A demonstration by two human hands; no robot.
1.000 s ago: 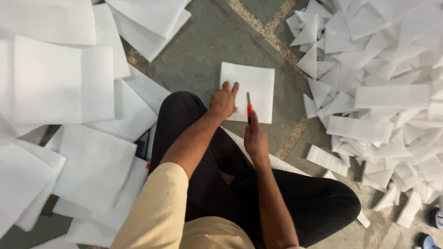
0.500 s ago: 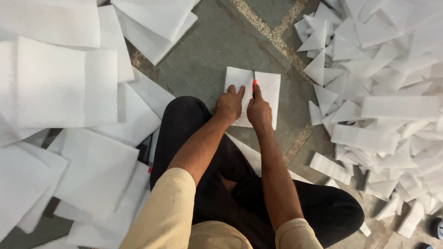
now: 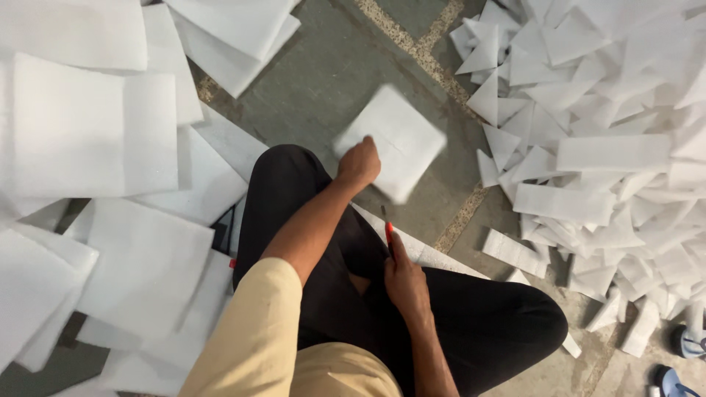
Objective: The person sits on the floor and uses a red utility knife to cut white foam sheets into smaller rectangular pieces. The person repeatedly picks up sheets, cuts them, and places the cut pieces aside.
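Note:
I sit cross-legged on a grey floor, in black trousers. My left hand grips the near edge of a square white foam sheet, which is turned cornerwise and blurred in front of my left knee. My right hand rests over my lap, shut on a small cutter with a red handle, its blade pointing up toward the sheet. The blade stands apart from the sheet.
Large white foam sheets lie overlapping on the left and at the top. A heap of cut white foam strips and triangles fills the right. A long strip lies by my right knee. Blue sandals show at bottom right.
My right hand pulled the cutter back from the sheet to my lap. My left hand turned the square sheet from flat and square-on to cornerwise.

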